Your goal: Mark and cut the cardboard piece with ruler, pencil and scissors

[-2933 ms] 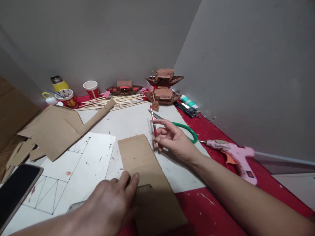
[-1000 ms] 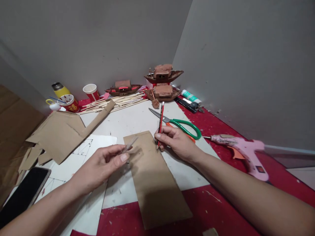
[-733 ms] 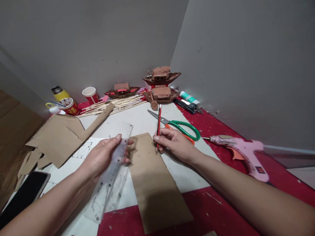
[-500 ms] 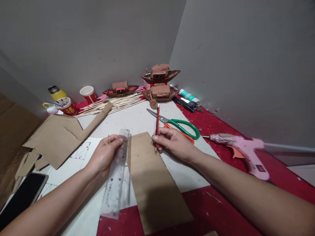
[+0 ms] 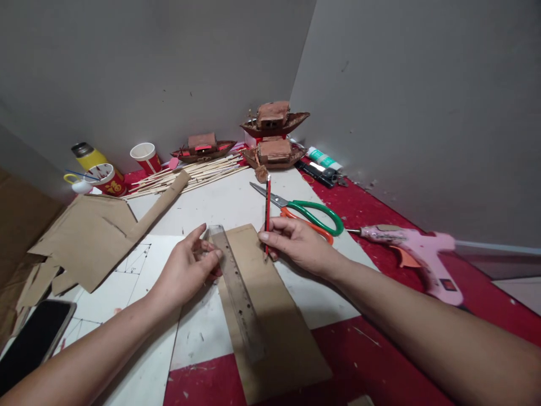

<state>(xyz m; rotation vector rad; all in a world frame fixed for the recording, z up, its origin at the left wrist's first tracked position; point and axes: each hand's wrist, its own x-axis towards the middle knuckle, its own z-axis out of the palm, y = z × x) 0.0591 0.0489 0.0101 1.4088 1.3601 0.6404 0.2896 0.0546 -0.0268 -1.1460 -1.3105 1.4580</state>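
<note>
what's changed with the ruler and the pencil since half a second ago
The left hand has swung the clear ruler rightward, from beside the cardboard strip to over its left part. The right hand keeps hold of the pencil. The scissors and glue gun stayed put.

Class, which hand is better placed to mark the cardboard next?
Probably the right hand: it holds the pencil tip down near the cardboard, while the left hand handles the transparent ruler.

Yellow bottle [image 5: 91, 158] behind red cup [image 5: 113, 186]
</note>
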